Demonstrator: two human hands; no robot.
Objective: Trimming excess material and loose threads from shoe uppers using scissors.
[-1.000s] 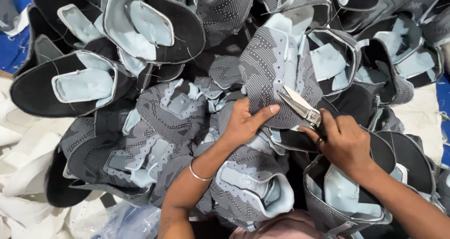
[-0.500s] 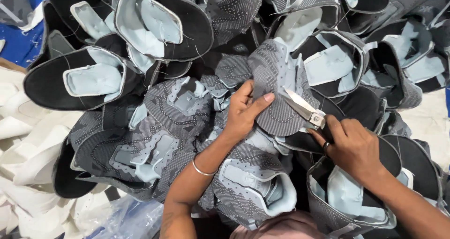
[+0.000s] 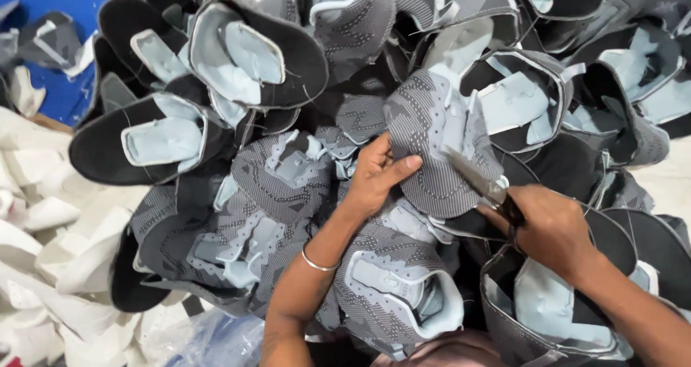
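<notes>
The left hand [image 3: 374, 173] presses flat, fingers spread, on a grey knitted shoe upper [image 3: 432, 144] atop a heap of similar uppers [image 3: 266, 194]. The right hand [image 3: 551, 230] grips scissors [image 3: 479, 180], blades resting against that upper's edge.

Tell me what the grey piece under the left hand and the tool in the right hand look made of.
Grey shoe upper: likely knitted fabric, matte, with a woven dotted pattern. Snips: apparently metal, since the blades shine; the right hand hides the handle. The left hand presses the upper.
</notes>
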